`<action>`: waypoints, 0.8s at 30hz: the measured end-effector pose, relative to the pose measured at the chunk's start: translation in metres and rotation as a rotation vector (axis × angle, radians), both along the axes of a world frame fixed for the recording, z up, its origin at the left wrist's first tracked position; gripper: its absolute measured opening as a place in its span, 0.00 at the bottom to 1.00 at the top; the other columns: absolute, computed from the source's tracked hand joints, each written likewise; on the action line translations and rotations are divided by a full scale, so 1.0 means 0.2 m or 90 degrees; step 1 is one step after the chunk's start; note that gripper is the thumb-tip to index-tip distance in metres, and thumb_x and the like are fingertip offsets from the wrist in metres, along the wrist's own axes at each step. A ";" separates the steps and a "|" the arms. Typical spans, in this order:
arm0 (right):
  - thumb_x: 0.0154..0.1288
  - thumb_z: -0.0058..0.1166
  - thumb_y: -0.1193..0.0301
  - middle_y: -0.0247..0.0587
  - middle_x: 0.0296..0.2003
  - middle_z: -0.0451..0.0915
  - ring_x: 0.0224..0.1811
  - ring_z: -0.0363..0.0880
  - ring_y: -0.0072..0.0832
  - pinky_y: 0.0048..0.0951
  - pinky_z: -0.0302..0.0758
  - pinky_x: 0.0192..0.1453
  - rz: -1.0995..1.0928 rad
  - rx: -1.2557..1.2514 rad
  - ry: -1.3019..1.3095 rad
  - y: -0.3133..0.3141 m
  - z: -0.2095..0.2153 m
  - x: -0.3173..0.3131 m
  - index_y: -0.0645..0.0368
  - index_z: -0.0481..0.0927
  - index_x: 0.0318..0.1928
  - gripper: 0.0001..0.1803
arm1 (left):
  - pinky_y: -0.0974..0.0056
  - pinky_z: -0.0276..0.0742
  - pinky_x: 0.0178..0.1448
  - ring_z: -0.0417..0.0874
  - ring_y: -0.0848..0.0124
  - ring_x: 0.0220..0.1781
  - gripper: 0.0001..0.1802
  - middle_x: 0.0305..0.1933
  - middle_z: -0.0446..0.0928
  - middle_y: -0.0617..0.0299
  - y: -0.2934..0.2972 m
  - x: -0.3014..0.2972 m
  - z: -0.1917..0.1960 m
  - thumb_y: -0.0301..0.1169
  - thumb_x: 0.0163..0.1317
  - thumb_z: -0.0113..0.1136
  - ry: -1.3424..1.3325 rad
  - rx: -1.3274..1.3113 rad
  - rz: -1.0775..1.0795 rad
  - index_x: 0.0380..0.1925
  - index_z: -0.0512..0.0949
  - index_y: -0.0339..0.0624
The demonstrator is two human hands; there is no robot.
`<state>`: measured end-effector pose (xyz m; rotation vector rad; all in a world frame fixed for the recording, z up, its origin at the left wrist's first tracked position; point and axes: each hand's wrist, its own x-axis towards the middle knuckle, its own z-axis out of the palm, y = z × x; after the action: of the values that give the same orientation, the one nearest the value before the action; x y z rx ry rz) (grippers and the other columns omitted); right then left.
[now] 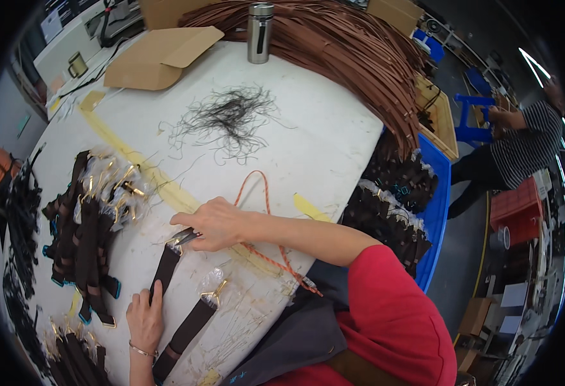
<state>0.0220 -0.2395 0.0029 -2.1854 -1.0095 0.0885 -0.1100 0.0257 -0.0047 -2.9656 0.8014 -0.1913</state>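
A dark brown strap (pixel 165 270) lies on the white table (pixel 321 148) with its gold buckle end toward my right hand (pixel 215 224). My right hand pinches a small dark cutting tool (pixel 184 237) right at that buckle. My left hand (pixel 145 318) holds down the strap's near end, fingers stretched along it. A second brown strap (pixel 189 328) lies just to the right, its gold buckle (pixel 213 296) wrapped in clear plastic.
A heap of brown straps with wrapped gold buckles (pixel 86 215) lies to the left, and a tangle of black threads (pixel 227 116) further back. A metal flask (pixel 260 32), cardboard (pixel 160 55), long brown strips (pixel 353 58), orange cord (pixel 264 212) and blue bin (pixel 438 215) surround. Another person (pixel 520 145) stands right.
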 end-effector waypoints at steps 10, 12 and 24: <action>0.53 0.54 0.68 0.46 0.16 0.74 0.22 0.76 0.42 0.42 0.69 0.28 -0.006 -0.038 -0.018 0.07 -0.11 -0.03 0.62 0.74 0.33 0.11 | 0.58 0.67 0.32 0.71 0.58 0.30 0.21 0.27 0.68 0.54 -0.07 -0.02 0.15 0.24 0.46 0.60 0.088 -0.088 0.010 0.45 0.74 0.38; 0.56 0.53 0.66 0.43 0.15 0.74 0.21 0.76 0.38 0.39 0.70 0.29 0.003 0.136 0.116 0.11 0.01 -0.06 0.64 0.74 0.32 0.12 | 0.60 0.68 0.29 0.72 0.60 0.26 0.16 0.24 0.70 0.54 -0.05 0.00 0.16 0.24 0.50 0.58 0.136 -0.259 0.014 0.41 0.74 0.37; 0.66 0.41 0.58 0.37 0.15 0.68 0.08 0.67 0.24 0.23 0.64 0.13 0.468 0.393 0.890 0.20 0.36 -0.39 0.71 0.71 0.36 0.23 | 0.69 0.76 0.41 0.78 0.70 0.38 0.25 0.38 0.74 0.59 -0.55 0.02 0.02 0.45 0.59 0.47 0.808 -1.108 0.081 0.44 0.68 0.32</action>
<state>-0.0568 -0.1991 0.0748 -0.7000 -0.7184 1.2393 -0.1054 -0.0845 -0.0007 -4.3739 0.3782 2.3936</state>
